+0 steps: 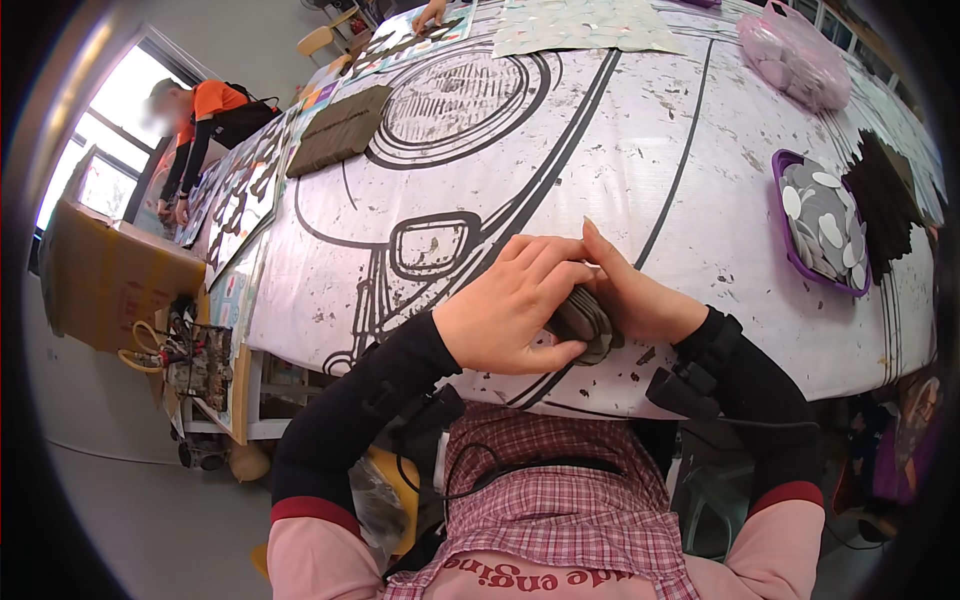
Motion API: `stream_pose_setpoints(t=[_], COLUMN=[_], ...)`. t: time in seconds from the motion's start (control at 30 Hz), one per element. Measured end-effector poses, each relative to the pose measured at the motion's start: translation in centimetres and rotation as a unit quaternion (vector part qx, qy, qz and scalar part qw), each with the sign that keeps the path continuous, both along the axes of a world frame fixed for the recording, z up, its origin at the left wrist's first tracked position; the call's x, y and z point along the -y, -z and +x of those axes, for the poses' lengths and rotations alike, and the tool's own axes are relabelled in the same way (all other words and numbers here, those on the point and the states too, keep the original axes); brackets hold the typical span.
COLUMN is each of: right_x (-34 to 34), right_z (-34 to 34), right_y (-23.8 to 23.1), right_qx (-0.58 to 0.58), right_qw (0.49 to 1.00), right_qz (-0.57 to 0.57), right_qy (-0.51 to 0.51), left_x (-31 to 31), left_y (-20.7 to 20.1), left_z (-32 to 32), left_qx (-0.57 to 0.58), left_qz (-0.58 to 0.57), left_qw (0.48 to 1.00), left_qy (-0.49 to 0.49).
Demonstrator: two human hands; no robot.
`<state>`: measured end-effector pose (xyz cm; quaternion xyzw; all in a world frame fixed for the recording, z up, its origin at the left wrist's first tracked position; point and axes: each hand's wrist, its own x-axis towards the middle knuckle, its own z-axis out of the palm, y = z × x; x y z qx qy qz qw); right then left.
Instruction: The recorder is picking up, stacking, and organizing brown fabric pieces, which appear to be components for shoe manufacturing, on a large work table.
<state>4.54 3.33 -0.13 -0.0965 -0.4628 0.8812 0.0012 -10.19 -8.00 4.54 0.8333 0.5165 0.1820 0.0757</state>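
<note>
Near the front edge of the table, both hands close around a small stack of thin, dark olive-brown pieces (585,328); their material is hard to tell. My left hand (515,303) covers it from the left, thumb along the near side and fingers over the top. Cupped against the right side is my right hand (645,300), its fingertips meeting the left hand's fingers at the far end. The layered near end of the stack shows between the hands; the rest is hidden under them. Black sleeves with small dark devices cover both forearms.
A purple basket (784,215) of grey and white ovals stands right, beside dark jagged-edged pieces (885,200). Behind lies a pink plastic bag (797,60). Dark brown stacked sheets (340,130) lie far left. A person in orange (215,105) works at the left; another hand (430,14) reaches in far back.
</note>
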Motion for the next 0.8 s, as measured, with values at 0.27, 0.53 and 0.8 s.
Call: stream_pose_setpoints(t=[0.27,0.53,0.8], right_x=[-0.1,-2.4,-2.1], right_z=[0.1,0.3,-0.2], right_y=[-0.5,-0.3,-0.9], right_qx=[0.009,0.030,-0.020], right_qw=[1.000,0.997,0.998], right_qz=[0.020,-0.053,0.051], right_qy=[-0.011,-0.053,-0.017], left_x=[-0.6,-0.6,-0.9], left_y=[0.2,-0.2,0.9], left_z=[-0.6,-1.0,-2.7], left_qx=[-0.039,-0.004,0.161], left_qz=[0.027,-0.040,-0.105], left_qw=[0.998,0.999,0.975], left_qy=[0.052,-0.020,-0.108])
